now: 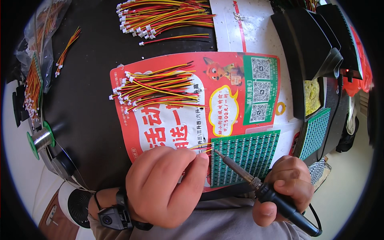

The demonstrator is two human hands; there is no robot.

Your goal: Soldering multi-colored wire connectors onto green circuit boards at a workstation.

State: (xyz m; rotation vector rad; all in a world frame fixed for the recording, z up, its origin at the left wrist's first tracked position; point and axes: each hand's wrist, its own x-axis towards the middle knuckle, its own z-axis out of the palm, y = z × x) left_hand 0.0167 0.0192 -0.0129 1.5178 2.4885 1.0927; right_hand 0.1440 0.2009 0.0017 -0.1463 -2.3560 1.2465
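Observation:
My left hand [164, 184] is closed in a pinch at the left edge of a green circuit board [256, 150]. Thin red and yellow wires [205, 147] run from its fingertips to that edge; their other ends are hidden under the hand. Wrapped in my right hand [294, 180] is a black-handled soldering iron [276, 199]. Its tip points up and left and meets the board's left edge beside the wire ends. The board carries rows of small parts and lies flat on a red printed sheet [120, 86].
Cable bundles with white connectors [160, 88] lie on the sheet, with more cables [168, 18] behind. At left stands a solder spool [41, 139]. A black holder [306, 44], a yellow sponge [312, 94] and stacked green boards [314, 136] line the right. A small camera [114, 218] is strapped to my left wrist.

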